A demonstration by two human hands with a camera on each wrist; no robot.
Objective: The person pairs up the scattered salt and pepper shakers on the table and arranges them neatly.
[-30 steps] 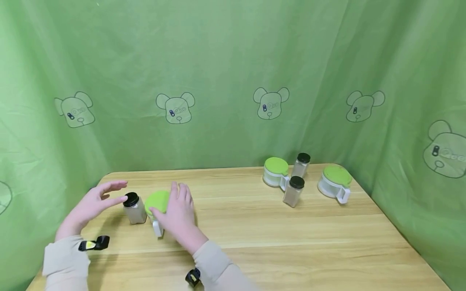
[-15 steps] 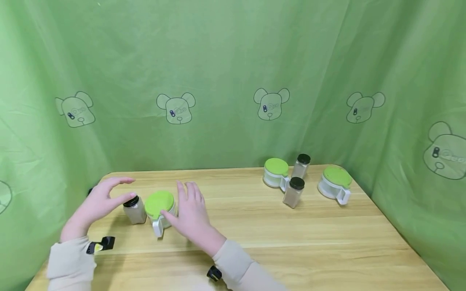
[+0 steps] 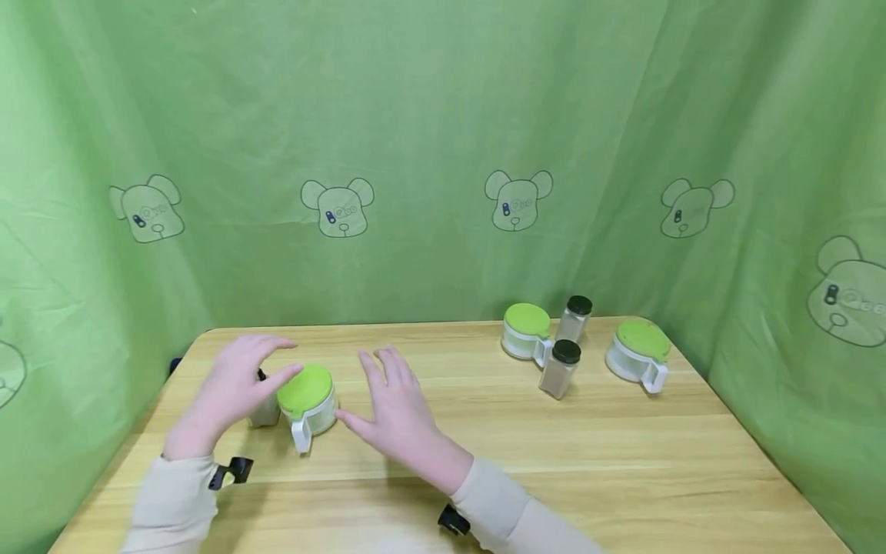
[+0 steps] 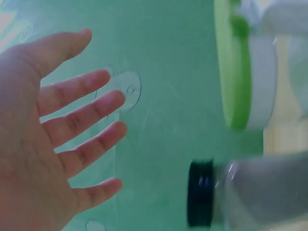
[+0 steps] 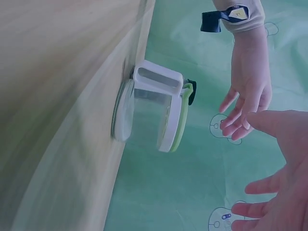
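Observation:
My left hand [image 3: 238, 385], fingers extended and thumb apart, hovers over a clear spice jar [image 3: 264, 415], hiding most of its black cap. The left wrist view shows that black cap [image 4: 200, 193] beyond the fingertips. Right beside this jar stands a seasoning pot [image 3: 307, 391] with a green lid and a white handle pointing toward me. My right hand [image 3: 401, 408] is just right of the pot, fingers spread and holding nothing. In the right wrist view the pot's clear body [image 5: 149, 115] stands apart from the fingers.
Toward the back right of the wooden table [image 3: 443, 462] stand another green-lidded pot [image 3: 526, 331], two black-capped spice jars, one behind [image 3: 573, 319] and one in front [image 3: 559, 371], and a further pot [image 3: 637, 354] near the right edge. A green curtain [image 3: 429, 154] surrounds the table.
My right hand has come off the green-lidded pot and moved right. My left hand has also shifted right, from beside the spice jar to over it. The pots and jars stay in place.

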